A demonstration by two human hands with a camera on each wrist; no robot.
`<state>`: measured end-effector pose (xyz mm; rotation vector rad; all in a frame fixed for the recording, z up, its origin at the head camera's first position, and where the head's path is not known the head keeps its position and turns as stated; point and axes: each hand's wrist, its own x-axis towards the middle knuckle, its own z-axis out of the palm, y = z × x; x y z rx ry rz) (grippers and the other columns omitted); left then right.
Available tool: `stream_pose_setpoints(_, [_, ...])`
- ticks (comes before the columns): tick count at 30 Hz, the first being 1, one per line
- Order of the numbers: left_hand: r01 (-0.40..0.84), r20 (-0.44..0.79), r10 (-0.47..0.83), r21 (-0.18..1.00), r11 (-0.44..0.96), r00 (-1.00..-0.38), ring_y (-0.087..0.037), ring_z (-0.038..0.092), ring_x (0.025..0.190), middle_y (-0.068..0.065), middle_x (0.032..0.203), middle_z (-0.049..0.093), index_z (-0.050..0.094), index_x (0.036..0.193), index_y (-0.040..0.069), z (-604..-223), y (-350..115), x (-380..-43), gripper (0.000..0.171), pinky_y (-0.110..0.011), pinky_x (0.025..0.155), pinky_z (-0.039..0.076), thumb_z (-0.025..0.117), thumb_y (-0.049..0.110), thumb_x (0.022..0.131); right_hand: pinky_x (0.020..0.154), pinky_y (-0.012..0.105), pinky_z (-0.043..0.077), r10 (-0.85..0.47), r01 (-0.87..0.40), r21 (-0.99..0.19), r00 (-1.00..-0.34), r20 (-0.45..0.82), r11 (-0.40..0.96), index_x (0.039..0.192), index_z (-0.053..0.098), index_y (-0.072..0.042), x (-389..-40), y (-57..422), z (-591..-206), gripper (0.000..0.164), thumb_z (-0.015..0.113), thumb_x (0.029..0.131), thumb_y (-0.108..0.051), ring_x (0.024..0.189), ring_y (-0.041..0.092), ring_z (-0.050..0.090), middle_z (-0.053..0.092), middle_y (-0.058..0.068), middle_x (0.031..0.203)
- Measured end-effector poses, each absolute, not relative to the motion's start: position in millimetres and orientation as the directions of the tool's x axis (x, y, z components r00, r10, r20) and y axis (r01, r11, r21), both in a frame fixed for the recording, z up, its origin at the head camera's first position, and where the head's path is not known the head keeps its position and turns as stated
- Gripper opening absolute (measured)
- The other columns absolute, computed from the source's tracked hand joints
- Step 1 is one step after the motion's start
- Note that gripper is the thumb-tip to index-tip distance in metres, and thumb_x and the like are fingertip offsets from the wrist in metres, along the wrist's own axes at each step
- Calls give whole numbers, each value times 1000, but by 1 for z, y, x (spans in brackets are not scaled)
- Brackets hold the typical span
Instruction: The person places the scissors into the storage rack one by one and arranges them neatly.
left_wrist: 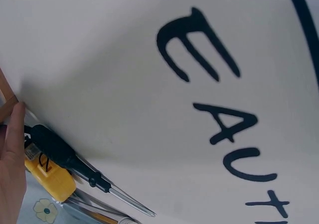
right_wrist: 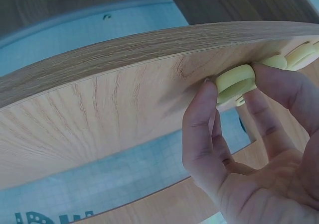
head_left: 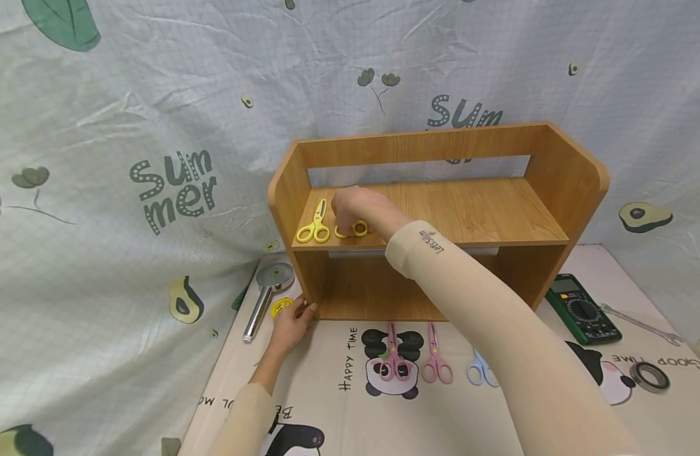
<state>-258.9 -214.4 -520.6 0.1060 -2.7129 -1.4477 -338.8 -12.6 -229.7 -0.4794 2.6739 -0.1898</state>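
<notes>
On the upper board of a wooden shelf (head_left: 469, 206), my right hand (head_left: 358, 209) pinches a pair of yellow scissors (head_left: 360, 228) by the handle loops. In the right wrist view one yellow handle loop (right_wrist: 235, 79) sits between thumb and fingertips, at the board's front edge; the blades are hidden. A second pair of yellow scissors (head_left: 315, 225) lies just to its left, blades toward the back. Down at the shelf's lower left corner, my left hand (head_left: 292, 324) touches the wood with its fingers extended. It holds no loose object.
Two pink scissors (head_left: 392, 354) and blue scissors (head_left: 481, 368) lie before the shelf. A shower head (head_left: 273, 277) and yellow round item (head_left: 281, 307) are on the left. Rightward are a multimeter (head_left: 583, 310), wrench (head_left: 643, 324) and black tape roll (head_left: 649, 377).
</notes>
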Motion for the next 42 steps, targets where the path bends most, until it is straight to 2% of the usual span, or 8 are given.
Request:
stream_pose_setpoints(14, [-25, 25, -84, 841, 541, -996, -41, 70, 116, -31, 139, 62, 50, 152, 2, -519, -215, -260, 52, -37, 78, 66, 62, 23, 106, 53, 26, 50, -356, -286, -233, -861, -363, 929, 97, 60, -14, -338, -6, -232, 15, 64, 88, -3, 72, 16, 52, 53, 2, 89])
stream_pose_setpoints(17, [-22, 28, -85, 842, 539, -996, -41, 70, 116, -31, 139, 62, 50, 152, 1, -519, -214, -259, 53, -37, 78, 66, 62, 22, 105, 52, 26, 48, -362, -289, -243, -861, -357, 926, 102, 61, -13, -337, -3, -232, 19, 62, 87, -2, 71, 16, 49, 54, 3, 95])
stream_pose_setpoints(20, [-20, 32, -86, 839, 543, -996, -42, 70, 116, -32, 138, 62, 51, 151, 0, -520, -213, -258, 52, -37, 77, 66, 62, 21, 105, 59, 29, 55, -384, -302, -270, -859, -340, 914, 119, 61, -10, -333, 0, -229, 33, 60, 87, -1, 85, 20, 50, 53, 9, 116])
stream_pose_setpoints(24, [-18, 36, -89, 838, 545, -995, -41, 71, 114, -32, 137, 63, 51, 151, 1, -520, -213, -257, 51, -35, 76, 66, 62, 21, 106, 76, 37, 61, -430, -354, -293, -865, -259, 888, 143, 56, -9, -319, 5, -225, 52, 64, 91, -8, 112, 29, 48, 44, 18, 146])
stream_pose_setpoints(29, [-12, 47, -97, 847, 532, -994, -41, 71, 113, -32, 136, 64, 52, 151, 1, -522, -215, -257, 51, -36, 76, 66, 63, 20, 105, 101, 48, 52, -500, -456, -291, -860, -99, 841, 140, 60, -7, -288, 11, -238, 48, 66, 92, -9, 130, 36, 50, 52, 18, 145])
stream_pose_setpoints(32, [-24, 31, -96, 849, 528, -995, -42, 70, 115, -32, 138, 62, 51, 151, 1, -524, -215, -257, 51, -37, 77, 66, 63, 21, 105, 107, 51, 49, -520, -490, -284, -853, -37, 824, 137, 62, -8, -267, 16, -254, 47, 69, 91, -7, 131, 39, 49, 54, 19, 142])
stream_pose_setpoints(37, [-26, 24, -86, 842, 539, -996, -40, 71, 113, -30, 137, 63, 52, 151, 3, -525, -216, -261, 51, -37, 78, 66, 62, 22, 106, 88, 45, 57, -521, -503, -328, -853, 39, 799, 133, 64, -11, -237, 31, -287, 46, 74, 88, -6, 118, 37, 55, 54, 19, 136])
stream_pose_setpoints(42, [-15, 39, -86, 831, 556, -996, -32, 76, 90, -29, 126, 70, 54, 149, 2, -524, -215, -265, 49, -33, 72, 65, 62, 22, 105, 72, 37, 56, -511, -462, -430, -860, 2, 776, 116, 67, -12, -212, 47, -334, 33, 78, 86, -4, 105, 30, 55, 56, 15, 121])
